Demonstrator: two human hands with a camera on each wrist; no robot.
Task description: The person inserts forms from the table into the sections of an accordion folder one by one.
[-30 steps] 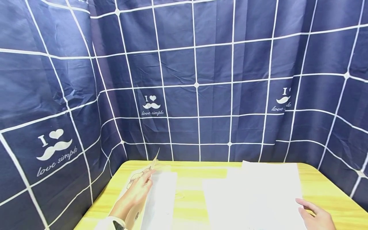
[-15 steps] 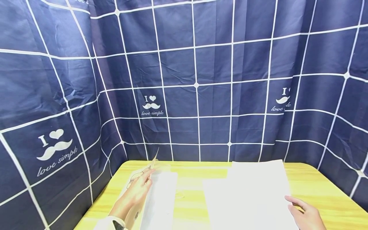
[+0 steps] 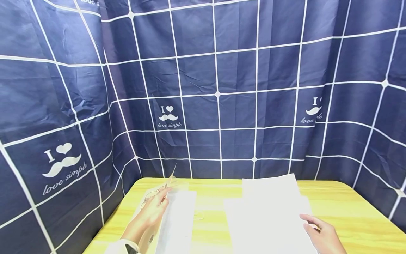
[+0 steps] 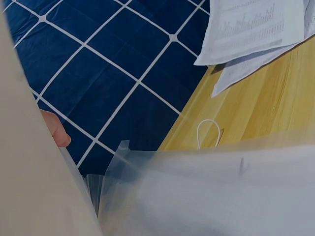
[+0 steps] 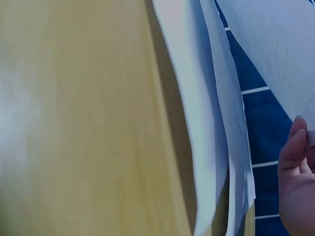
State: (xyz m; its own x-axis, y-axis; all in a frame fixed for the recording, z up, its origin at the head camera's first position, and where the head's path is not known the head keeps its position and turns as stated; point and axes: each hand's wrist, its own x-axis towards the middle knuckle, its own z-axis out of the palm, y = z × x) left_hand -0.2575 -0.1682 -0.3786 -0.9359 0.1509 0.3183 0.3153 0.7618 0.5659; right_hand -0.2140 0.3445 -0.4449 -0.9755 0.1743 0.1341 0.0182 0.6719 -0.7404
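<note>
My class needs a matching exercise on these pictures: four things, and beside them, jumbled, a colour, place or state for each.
Things
1. left hand
2. curtain
3. right hand
4. white loop

Descriptions
A. pinching a sheet of paper
B. between the clear sleeve and the papers
C. holding a raised flap
D. dark blue with white lines

Pairs: 1-C, 2-D, 3-A, 4-B

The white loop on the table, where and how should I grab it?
Probably pinch the white loop at its rounded end, coming from the right, the papers' side: in the left wrist view that bend shows plainly, while the plastic hides its other end.
</note>
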